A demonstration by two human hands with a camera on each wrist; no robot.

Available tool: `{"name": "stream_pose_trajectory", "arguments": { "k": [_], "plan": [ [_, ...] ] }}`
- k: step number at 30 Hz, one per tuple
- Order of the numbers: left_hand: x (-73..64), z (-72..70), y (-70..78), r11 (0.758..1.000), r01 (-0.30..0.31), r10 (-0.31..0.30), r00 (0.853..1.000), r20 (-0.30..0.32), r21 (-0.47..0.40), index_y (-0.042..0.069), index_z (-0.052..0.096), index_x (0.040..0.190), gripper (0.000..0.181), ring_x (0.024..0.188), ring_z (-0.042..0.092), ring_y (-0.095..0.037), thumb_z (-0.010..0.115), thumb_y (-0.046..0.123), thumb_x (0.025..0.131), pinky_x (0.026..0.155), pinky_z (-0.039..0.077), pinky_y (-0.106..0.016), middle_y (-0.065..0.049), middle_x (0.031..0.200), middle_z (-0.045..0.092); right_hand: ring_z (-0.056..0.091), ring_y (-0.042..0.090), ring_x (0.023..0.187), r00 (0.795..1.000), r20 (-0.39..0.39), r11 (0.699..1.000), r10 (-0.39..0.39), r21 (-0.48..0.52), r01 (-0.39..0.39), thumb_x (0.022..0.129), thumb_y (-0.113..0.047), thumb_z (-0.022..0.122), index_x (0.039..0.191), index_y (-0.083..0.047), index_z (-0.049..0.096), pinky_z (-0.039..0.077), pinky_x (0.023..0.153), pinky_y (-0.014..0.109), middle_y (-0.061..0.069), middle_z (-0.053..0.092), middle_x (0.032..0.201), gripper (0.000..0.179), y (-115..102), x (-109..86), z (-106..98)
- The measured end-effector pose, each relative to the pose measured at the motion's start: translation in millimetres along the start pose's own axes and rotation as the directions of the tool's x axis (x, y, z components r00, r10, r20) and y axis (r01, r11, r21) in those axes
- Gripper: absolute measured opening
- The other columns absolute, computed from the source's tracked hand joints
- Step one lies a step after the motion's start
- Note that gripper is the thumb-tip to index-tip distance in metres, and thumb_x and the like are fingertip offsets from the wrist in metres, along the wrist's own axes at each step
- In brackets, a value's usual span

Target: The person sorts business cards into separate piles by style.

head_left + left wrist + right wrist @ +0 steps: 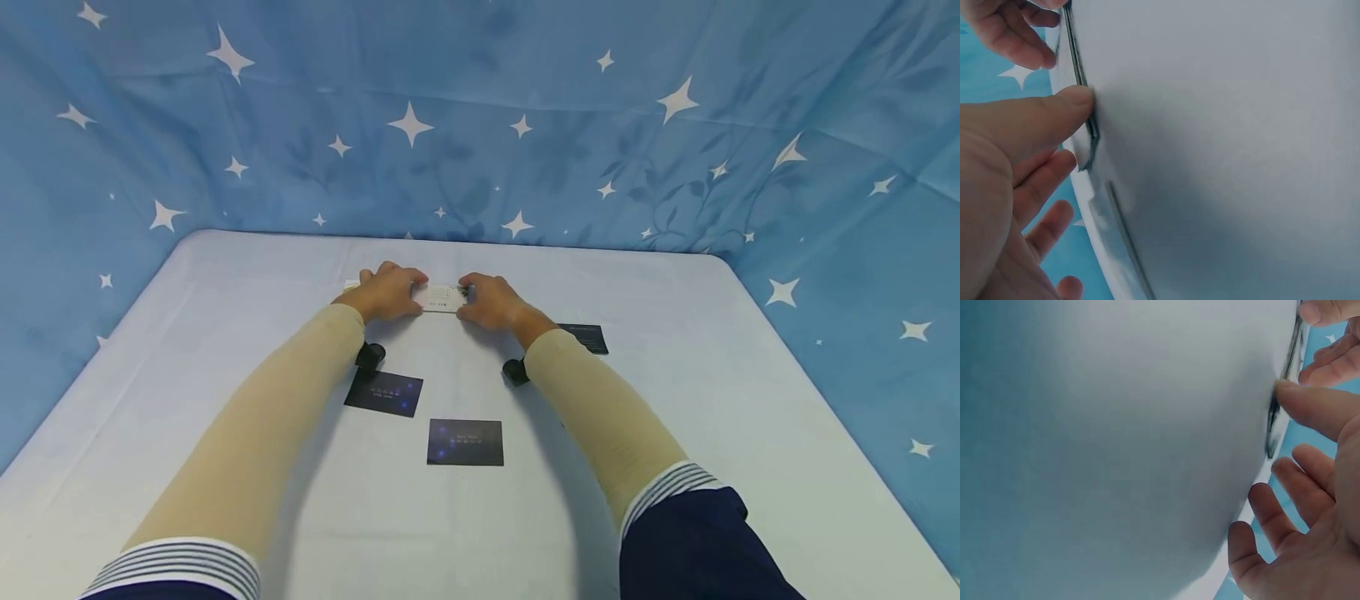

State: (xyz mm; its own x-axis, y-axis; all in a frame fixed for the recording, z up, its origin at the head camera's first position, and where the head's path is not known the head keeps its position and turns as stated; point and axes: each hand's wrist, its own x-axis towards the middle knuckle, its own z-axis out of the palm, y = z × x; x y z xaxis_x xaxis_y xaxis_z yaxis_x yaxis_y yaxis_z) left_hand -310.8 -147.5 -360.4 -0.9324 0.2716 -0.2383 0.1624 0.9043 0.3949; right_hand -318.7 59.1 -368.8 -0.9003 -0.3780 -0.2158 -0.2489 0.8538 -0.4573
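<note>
At the far side of the table a small stack of cards [440, 298] lies between the two hands, its white top card printed with small text. My left hand [386, 292] pinches its left end, thumb on the near edge and forefinger at the far edge. The right hand [491, 302] grips the other end the same way. Both wrist views show the stack edge-on, with thin layers [1076, 56] and the left thumb [1075, 100] pressed to them. In the right wrist view the right thumb [1291, 394] is at the edge, with the other fingers spread.
Two dark printed cards [384, 392] [465, 442] lie nearer on the white table [375, 517]. A third dark card [587, 337] is partly hidden by the right forearm. Another thin flat piece [1125, 231] lies beside the left hand. A blue star-patterned curtain [480, 125] hangs behind.
</note>
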Motion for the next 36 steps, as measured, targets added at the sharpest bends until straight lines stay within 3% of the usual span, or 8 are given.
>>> {"name": "stream_pose_trajectory", "arguments": {
  "k": [6,13,22,29,33,36],
  "plan": [
    [-14.9,-6.8,-1.6,0.999,-0.042,0.042,0.999,-0.013,0.024,0.016,0.050,0.148,0.064,0.135,0.030,-0.031,0.075,0.028,0.091,0.097,0.020,-0.055,-0.014,0.146,0.047,0.042,0.026,0.136,0.998,-0.031,0.999,-0.046,0.020,0.046,0.094,-0.028,0.070,0.150,-0.012,0.046,0.030,0.113,0.044,0.009,0.046,0.152,0.063,-3.9,-11.9,-5.3],
    [-57.4,-7.1,-20.3,0.994,-0.110,0.109,0.993,-0.033,-0.020,0.013,0.047,0.150,0.069,0.138,0.031,-0.035,0.077,0.030,0.090,0.099,0.019,-0.059,-0.015,0.150,0.045,0.044,0.026,0.135,0.987,-0.020,0.987,-0.158,0.009,0.159,0.093,-0.030,0.072,0.149,-0.009,0.047,0.033,0.111,0.042,0.007,0.051,0.147,0.065,-25.0,-37.5,-1.9],
    [-106.6,5.2,-44.2,0.976,-0.161,0.155,0.987,-0.052,-0.149,0.008,0.056,0.141,0.065,0.136,0.035,-0.037,0.082,0.028,0.085,0.101,0.019,-0.062,-0.013,0.141,0.055,0.045,0.024,0.134,0.966,0.086,0.967,-0.244,-0.057,0.249,0.087,-0.042,0.077,0.145,-0.012,0.053,0.033,0.110,0.044,0.001,0.057,0.142,0.070,-57.2,-74.5,28.7],
    [-122.6,18.6,-50.8,0.962,-0.188,0.193,0.981,0.002,-0.196,0.008,0.063,0.133,0.058,0.132,0.043,-0.037,0.083,0.028,0.082,0.100,0.021,-0.064,-0.010,0.133,0.062,0.051,0.020,0.123,0.940,0.187,0.936,-0.285,-0.155,0.315,0.083,-0.051,0.079,0.145,-0.015,0.053,0.040,0.102,0.040,-0.002,0.059,0.139,0.077,-74.9,-89.7,49.4],
    [-125.5,22.8,-50.9,0.965,-0.181,0.188,0.982,0.020,-0.192,0.008,0.064,0.131,0.058,0.130,0.044,-0.036,0.084,0.029,0.081,0.099,0.022,-0.064,-0.010,0.131,0.063,0.050,0.019,0.118,0.943,0.179,0.917,-0.281,-0.241,0.319,0.084,-0.050,0.078,0.144,-0.017,0.054,0.039,0.100,0.043,-0.003,0.060,0.136,0.072,-75.6,-91.7,54.8],
    [-127.5,24.5,-50.3,0.968,-0.180,0.186,0.982,0.018,-0.174,0.008,0.064,0.131,0.060,0.128,0.044,-0.035,0.086,0.030,0.079,0.097,0.023,-0.062,-0.009,0.130,0.063,0.050,0.018,0.116,0.952,0.151,0.926,-0.265,-0.235,0.295,0.086,-0.043,0.077,0.141,-0.017,0.057,0.038,0.101,0.043,-0.004,0.062,0.133,0.064,-71.2,-90.6,54.5]
  ]
}}
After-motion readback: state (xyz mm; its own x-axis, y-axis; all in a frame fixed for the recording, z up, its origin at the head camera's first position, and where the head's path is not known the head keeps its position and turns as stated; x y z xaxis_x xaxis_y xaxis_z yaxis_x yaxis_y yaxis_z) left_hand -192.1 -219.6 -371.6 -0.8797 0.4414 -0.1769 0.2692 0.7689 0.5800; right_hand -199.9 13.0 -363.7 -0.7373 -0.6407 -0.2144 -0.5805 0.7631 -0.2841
